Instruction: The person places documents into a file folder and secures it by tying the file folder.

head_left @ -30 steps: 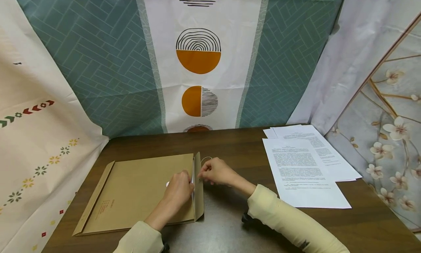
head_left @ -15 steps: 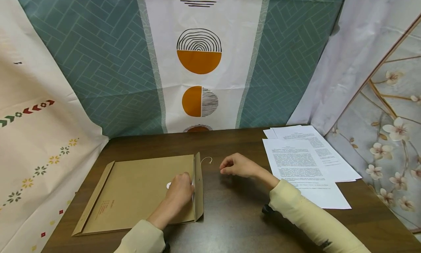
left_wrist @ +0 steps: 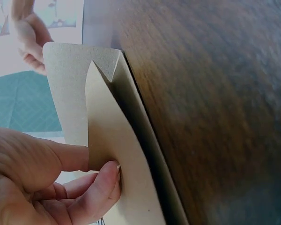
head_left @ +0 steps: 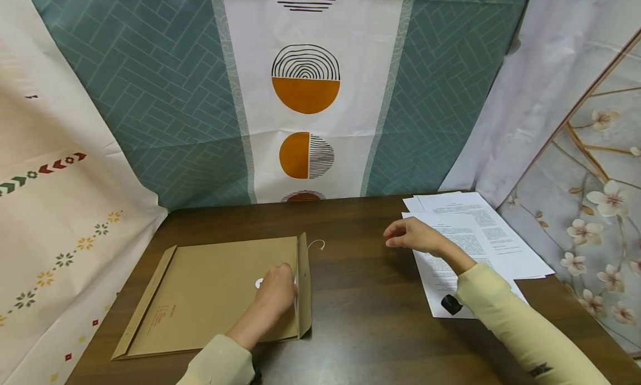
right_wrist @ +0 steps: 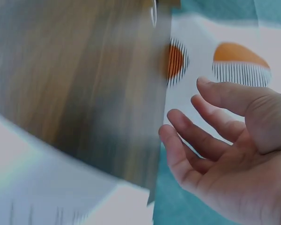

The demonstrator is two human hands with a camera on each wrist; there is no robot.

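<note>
Our right hand [head_left: 413, 235] has moved away from the brown card envelope [head_left: 215, 290] to the printed sheets [head_left: 481, 223]; the right wrist view shows its fingers loosely curved and parted. The left wrist view alone reveals our left hand [left_wrist: 37, 173] pinching the envelope's smooth, folded edge between thumb and fingers. The envelope lies mostly left of those fingers on the wood-grained worktop [head_left: 360, 296].
</note>
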